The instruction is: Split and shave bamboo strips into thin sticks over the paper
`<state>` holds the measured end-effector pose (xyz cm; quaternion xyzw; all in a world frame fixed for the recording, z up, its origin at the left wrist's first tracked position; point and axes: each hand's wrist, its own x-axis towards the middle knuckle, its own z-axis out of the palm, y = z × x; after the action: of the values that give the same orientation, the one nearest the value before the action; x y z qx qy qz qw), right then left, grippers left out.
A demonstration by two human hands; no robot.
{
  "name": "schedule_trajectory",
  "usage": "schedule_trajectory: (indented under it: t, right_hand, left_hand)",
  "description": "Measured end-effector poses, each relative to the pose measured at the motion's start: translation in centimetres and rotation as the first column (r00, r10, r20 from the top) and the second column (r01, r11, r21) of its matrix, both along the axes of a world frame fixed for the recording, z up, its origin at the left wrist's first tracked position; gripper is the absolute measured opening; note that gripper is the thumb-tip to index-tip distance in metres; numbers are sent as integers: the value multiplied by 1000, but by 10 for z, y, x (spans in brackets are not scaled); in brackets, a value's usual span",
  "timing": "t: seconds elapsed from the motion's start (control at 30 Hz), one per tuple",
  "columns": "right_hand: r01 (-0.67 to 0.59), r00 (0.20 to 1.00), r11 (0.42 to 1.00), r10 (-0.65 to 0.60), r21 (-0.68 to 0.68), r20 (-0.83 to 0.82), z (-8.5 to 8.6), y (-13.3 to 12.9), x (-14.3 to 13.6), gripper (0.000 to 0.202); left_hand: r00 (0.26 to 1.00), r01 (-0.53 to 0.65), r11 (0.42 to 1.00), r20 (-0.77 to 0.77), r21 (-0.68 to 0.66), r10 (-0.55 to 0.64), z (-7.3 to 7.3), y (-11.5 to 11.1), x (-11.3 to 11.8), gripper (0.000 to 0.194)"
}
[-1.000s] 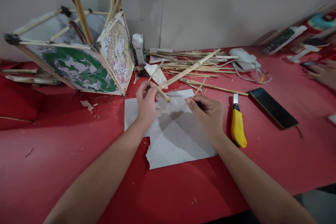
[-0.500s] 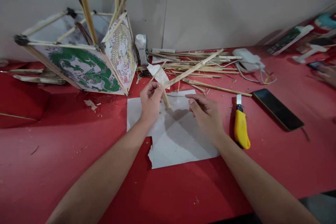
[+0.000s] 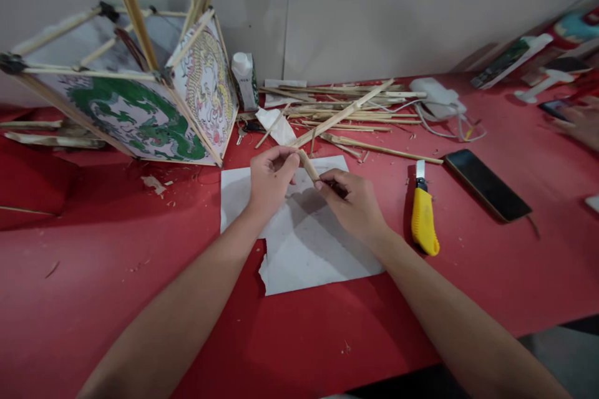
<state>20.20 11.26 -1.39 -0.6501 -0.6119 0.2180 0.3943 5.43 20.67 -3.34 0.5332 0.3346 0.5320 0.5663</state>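
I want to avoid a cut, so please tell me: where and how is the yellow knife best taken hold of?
Probably by its yellow handle, from above and the near side, with the right hand. The knife lies on the table with its handle end nearer, while the bare blade points away, towards the wall.

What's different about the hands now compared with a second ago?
The right hand has moved left, and its fingertips are now at the near end of the short bamboo piece. Earlier it pinched a thin strip; where that went is unclear. The left hand still holds the short piece. The yellow knife, phone and paper stayed put.
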Motion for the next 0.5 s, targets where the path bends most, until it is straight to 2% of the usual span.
schedule_trajectory:
  t: [0.17,0.37,0.5]
  right_hand:
    - [55,997,998,-55,-13,-49,-3,0,2,14]
    - [-3,982,998,-8,-61,-189,-2,0,1,21]
    - [-13,951,998,-8,-66,-309,-2,0,1,22]
  left_hand:
    - [999,35,999,-8,18,-35,0,-2,1,16]
    - [988,140,988,-78,61,-135,-1,-1,2,17]
    - [983,168,984,-91,67,-161,-1,0,1,15]
